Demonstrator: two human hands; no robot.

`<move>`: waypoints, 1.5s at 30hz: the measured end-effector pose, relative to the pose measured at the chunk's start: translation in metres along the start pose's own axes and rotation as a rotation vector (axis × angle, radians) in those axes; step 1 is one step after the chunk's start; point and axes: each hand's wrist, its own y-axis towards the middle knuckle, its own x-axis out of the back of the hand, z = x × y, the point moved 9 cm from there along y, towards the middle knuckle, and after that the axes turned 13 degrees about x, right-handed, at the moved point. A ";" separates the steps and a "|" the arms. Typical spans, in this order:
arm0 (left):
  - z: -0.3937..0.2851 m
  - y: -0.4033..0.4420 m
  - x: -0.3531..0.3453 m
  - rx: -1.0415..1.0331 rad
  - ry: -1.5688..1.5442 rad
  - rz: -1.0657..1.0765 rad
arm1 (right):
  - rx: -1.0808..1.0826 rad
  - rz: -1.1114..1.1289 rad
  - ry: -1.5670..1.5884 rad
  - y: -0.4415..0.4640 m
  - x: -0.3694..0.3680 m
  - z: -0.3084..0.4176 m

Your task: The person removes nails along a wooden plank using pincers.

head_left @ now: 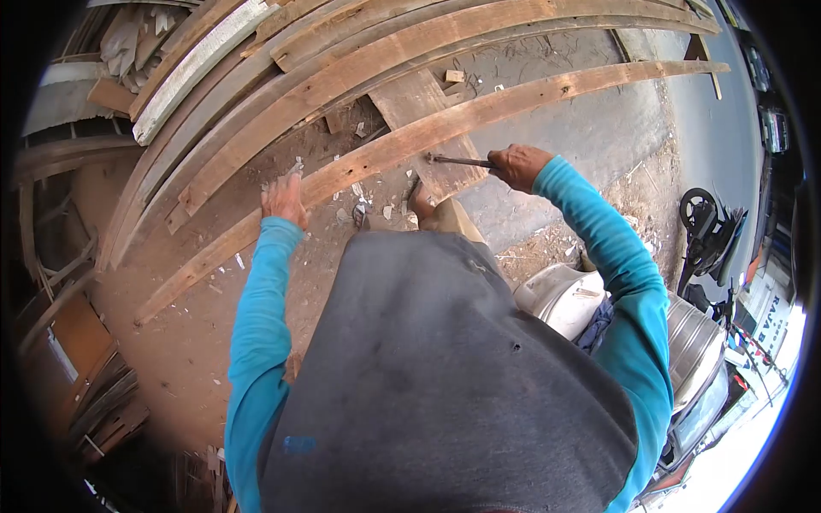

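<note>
A long, weathered wooden plank (402,147) with several dark nail holes runs across the view, looking bent through the lens. My left hand (285,198) is closed over it left of the middle, its fingers over the far edge. Raised to the right, my right hand (520,167) grips the dark handle of a hammer (462,161). The hammer's small head is just on the near side of the plank, over a wide board (415,98) that lies crosswise beneath. Whether the head touches the board I cannot tell.
Long planks (342,73) are stacked beyond, with scrap wood (128,43) at far left. Wood chips litter the ground. A white rounded container (560,295) and a ribbed metal drum (691,346) stand to my right. Farther right is a parked motorcycle (710,231).
</note>
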 end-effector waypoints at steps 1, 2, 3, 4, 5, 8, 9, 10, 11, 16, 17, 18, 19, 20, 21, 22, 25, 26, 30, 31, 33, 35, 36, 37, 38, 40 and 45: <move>0.001 0.002 0.001 0.030 0.018 -0.014 | -0.026 0.025 -0.056 -0.005 0.010 -0.009; 0.000 0.005 0.004 0.025 0.025 -0.014 | -0.049 0.051 -0.122 -0.010 0.019 -0.016; 0.001 0.007 0.005 0.011 0.014 0.045 | -0.043 0.053 -0.124 -0.021 0.024 -0.018; 0.003 0.008 0.005 0.007 -0.002 0.103 | -0.082 0.030 -0.052 -0.037 0.029 -0.024; 0.009 0.013 0.007 0.026 -0.012 0.102 | -0.118 0.010 0.017 -0.051 0.031 -0.029; 0.014 0.021 0.001 0.002 -0.097 0.249 | -0.527 -0.115 0.578 -0.104 0.010 -0.047; 0.011 0.021 0.007 0.007 -0.095 0.278 | -0.506 -0.287 0.699 -0.114 -0.003 -0.053; 0.011 0.023 0.009 0.010 -0.092 0.302 | -0.480 -0.464 0.820 -0.119 -0.023 -0.060; 0.014 0.026 0.007 0.018 -0.097 0.299 | -0.426 -0.563 1.009 -0.119 -0.042 -0.055; 0.010 0.021 0.008 -0.005 -0.109 0.302 | -0.243 -0.538 1.461 -0.060 -0.060 0.070; 0.009 0.020 0.009 -0.012 -0.103 0.298 | -0.203 -0.497 1.538 -0.043 -0.069 0.090; 0.008 0.020 0.009 -0.016 -0.111 0.304 | -0.184 -0.440 1.557 -0.027 -0.075 0.108; 0.007 0.018 0.009 -0.019 -0.122 0.311 | -0.138 -0.403 1.573 -0.012 -0.077 0.126; 0.003 0.015 0.012 -0.020 -0.123 0.307 | -0.130 -0.419 1.612 0.000 -0.086 0.137; 0.000 0.010 0.019 -0.008 -0.113 0.280 | -0.124 -0.407 1.620 0.011 -0.092 0.145; 0.002 0.006 0.023 0.008 -0.104 0.252 | -0.119 -0.393 1.628 0.021 -0.095 0.154; 0.002 0.006 0.020 -0.086 -0.125 0.145 | -0.145 -0.429 1.674 0.036 -0.101 0.168; 0.000 0.005 0.022 -0.086 -0.125 0.148 | -0.147 -0.428 1.675 0.040 -0.103 0.171; 0.004 0.008 0.014 -0.050 -0.087 0.223 | -0.152 -0.510 1.831 0.051 -0.111 0.178; 0.004 0.010 0.011 -0.058 -0.087 0.213 | -0.165 -0.519 1.919 0.053 -0.115 0.180; 0.004 0.009 0.011 -0.074 -0.106 0.179 | -0.134 -0.518 1.994 0.054 -0.114 0.182; 0.006 0.010 0.011 -0.087 -0.123 0.146 | -0.099 -0.513 2.071 0.055 -0.111 0.187; 0.006 0.011 0.009 -0.091 -0.114 0.151 | -0.114 -0.510 2.159 0.055 -0.110 0.192; 0.006 0.013 0.007 -0.095 -0.105 0.154 | -0.128 -0.506 2.247 0.055 -0.109 0.194; 0.005 0.012 0.009 -0.095 -0.106 0.150 | -0.125 -0.507 2.244 0.055 -0.111 0.192; 0.005 0.010 0.010 -0.085 -0.114 0.157 | -0.099 -0.498 2.288 0.056 -0.117 0.186; 0.004 0.011 0.008 -0.035 -0.065 0.177 | -0.242 -0.370 1.931 0.047 -0.105 0.167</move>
